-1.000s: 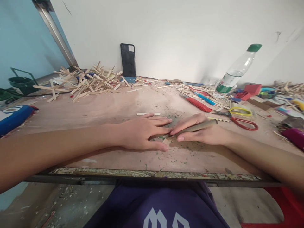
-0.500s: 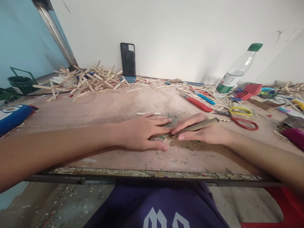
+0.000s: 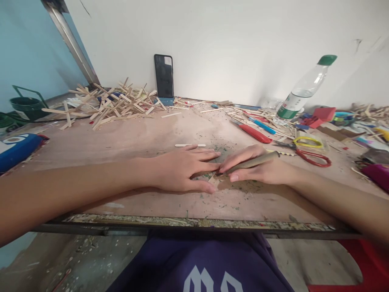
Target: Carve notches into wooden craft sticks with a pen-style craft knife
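Observation:
My left hand lies flat on the wooden tabletop, palm down with fingers spread. Between its thumb and index finger shows the end of a thin wooden piece; the rest is hidden beneath the hand. My right hand grips a slim olive-brown pen-like tool, whose dark tip points down beside the left index fingertip. The exact kind of tool is unclear. Just beyond the left fingers lies a craft stick. Green and pale shavings are scattered around both hands.
A heap of craft sticks and an upright phone stand at the back. To the right are a red-handled cutter, scissors and a tilted-looking bottle. A blue object sits at the left edge.
Almost nothing differs. My right thumb and the tool have shifted very slightly to the right; my left hand stays flat in the same place.

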Demonstrator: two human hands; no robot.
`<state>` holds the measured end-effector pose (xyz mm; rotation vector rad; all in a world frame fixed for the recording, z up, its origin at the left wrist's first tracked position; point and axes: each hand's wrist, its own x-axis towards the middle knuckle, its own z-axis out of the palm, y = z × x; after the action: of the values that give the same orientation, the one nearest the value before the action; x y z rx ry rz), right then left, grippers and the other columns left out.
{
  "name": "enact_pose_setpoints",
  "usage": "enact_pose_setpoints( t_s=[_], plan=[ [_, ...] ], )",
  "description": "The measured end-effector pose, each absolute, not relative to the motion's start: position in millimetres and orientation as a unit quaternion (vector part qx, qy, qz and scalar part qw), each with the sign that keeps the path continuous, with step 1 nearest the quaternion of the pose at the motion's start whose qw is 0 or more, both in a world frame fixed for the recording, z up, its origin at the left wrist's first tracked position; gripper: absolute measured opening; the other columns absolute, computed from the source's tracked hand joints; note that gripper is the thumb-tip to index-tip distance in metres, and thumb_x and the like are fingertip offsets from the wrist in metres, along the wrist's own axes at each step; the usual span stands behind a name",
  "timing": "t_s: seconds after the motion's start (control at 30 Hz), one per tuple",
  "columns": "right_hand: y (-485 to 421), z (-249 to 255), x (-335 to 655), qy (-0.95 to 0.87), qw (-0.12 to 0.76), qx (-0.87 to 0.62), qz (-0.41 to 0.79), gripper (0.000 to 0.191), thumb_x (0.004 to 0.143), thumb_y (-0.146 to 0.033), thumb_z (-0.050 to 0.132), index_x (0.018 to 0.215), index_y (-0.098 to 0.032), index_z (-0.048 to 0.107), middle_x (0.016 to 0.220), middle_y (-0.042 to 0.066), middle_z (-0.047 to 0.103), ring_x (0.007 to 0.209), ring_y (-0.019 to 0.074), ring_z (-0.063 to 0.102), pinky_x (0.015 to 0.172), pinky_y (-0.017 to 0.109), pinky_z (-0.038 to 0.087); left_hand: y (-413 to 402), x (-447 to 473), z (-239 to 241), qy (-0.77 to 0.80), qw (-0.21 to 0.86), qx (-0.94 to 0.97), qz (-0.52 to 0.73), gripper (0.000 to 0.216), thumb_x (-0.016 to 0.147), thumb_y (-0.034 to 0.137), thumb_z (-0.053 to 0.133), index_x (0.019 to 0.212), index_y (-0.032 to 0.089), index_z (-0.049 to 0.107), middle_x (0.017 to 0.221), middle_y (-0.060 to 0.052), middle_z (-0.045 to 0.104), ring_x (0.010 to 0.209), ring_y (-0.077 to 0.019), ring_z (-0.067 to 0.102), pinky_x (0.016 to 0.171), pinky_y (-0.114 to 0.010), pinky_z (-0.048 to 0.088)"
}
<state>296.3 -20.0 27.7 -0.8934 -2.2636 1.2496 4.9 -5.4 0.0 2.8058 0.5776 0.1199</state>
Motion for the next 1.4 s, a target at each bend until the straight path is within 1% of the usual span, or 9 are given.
enact_pose_setpoints(
  t_s=[0.07,0.3,0.37,0.53,0.7,0.93,1.07,1.27,1.4],
  plan=[
    [-20.1,28.5,295.5,-0.811,0.197,-0.322,0.447,0.035,0.091,-0.05,0.098,0.112,-0.023,0.095,0.111,0.009,0.091,0.105,0.0278,0.087,0.096,0.037,0.07,-5.1,4.9,0.0,0.198,0.135,0.97,0.044,0.082,0.115,0.083,0.042,0.176,0.029,0.052,0.19,-0.011,0.032,0.178,-0.0326,0.032,0.148,-0.058,0.017],
    [-20.6,27.4,297.6,-0.814,0.212,-0.322,0.435,0.029,0.099,-0.045,0.09,0.111,-0.019,0.095,0.113,0.011,0.091,0.106,0.0271,0.087,0.097,0.037,0.071,-5.3,4.9,0.0,0.197,0.14,0.969,0.047,0.082,0.116,0.08,0.045,0.176,0.026,0.052,0.189,-0.013,0.033,0.178,-0.0353,0.033,0.149,-0.058,0.014],
    [-20.1,27.4,297.8,-0.814,0.213,-0.32,0.436,0.027,0.097,-0.043,0.092,0.111,-0.02,0.095,0.113,0.01,0.091,0.105,0.0265,0.087,0.098,0.036,0.071,-5.7,5.0,0.3,0.198,0.143,0.968,0.051,0.08,0.116,0.08,0.047,0.175,0.026,0.054,0.189,-0.012,0.034,0.177,-0.0359,0.034,0.149,-0.059,0.015],
    [-18.9,27.2,297.4,-0.816,0.212,-0.308,0.442,0.031,0.093,-0.044,0.096,0.111,-0.02,0.095,0.111,0.01,0.092,0.104,0.0269,0.088,0.098,0.036,0.071,-6.1,5.1,0.6,0.199,0.147,0.967,0.056,0.079,0.116,0.08,0.048,0.173,0.027,0.057,0.189,-0.012,0.034,0.177,-0.0364,0.034,0.149,-0.06,0.016],
    [-18.5,26.0,298.5,-0.814,0.213,-0.313,0.441,0.03,0.096,-0.044,0.094,0.114,-0.019,0.095,0.115,0.011,0.091,0.108,0.0274,0.087,0.099,0.037,0.071,-5.8,5.2,0.7,0.201,0.146,0.967,0.053,0.08,0.115,0.081,0.05,0.173,0.027,0.057,0.189,-0.012,0.035,0.176,-0.0378,0.036,0.148,-0.058,0.019],
    [-18.5,24.5,298.5,-0.816,0.213,-0.308,0.441,0.033,0.092,-0.047,0.097,0.111,-0.019,0.095,0.109,0.011,0.091,0.101,0.0271,0.087,0.093,0.036,0.071,-6.0,5.1,0.8,0.199,0.135,0.969,0.046,0.081,0.116,0.081,0.045,0.175,0.027,0.055,0.19,-0.011,0.033,0.178,-0.0333,0.033,0.149,-0.052,0.015],
    [-19.2,23.6,298.5,-0.811,0.224,-0.322,0.434,0.033,0.096,-0.047,0.093,0.112,-0.019,0.094,0.114,0.012,0.091,0.106,0.0274,0.087,0.093,0.038,0.071,-5.8,5.1,0.7,0.202,0.137,0.969,0.042,0.083,0.115,0.082,0.046,0.176,0.026,0.053,0.19,-0.012,0.033,0.178,-0.0347,0.032,0.149,-0.053,0.016],
    [-19.3,25.9,298.2,-0.816,0.213,-0.311,0.438,0.031,0.093,-0.046,0.095,0.11,-0.02,0.094,0.111,0.01,0.091,0.103,0.0267,0.087,0.095,0.038,0.071,-5.6,5.0,0.2,0.202,0.136,0.969,0.048,0.08,0.115,0.082,0.045,0.174,0.029,0.055,0.19,-0.01,0.033,0.178,-0.0332,0.034,0.148,-0.053,0.017],
    [-19.4,25.2,298.1,-0.815,0.218,-0.322,0.429,0.031,0.097,-0.048,0.091,0.109,-0.019,0.094,0.109,0.011,0.091,0.1,0.0259,0.086,0.089,0.037,0.071,-5.2,5.0,0.4,0.199,0.139,0.969,0.046,0.08,0.116,0.081,0.046,0.175,0.028,0.054,0.189,-0.011,0.034,0.178,-0.0334,0.033,0.149,-0.055,0.015]
  ],
)
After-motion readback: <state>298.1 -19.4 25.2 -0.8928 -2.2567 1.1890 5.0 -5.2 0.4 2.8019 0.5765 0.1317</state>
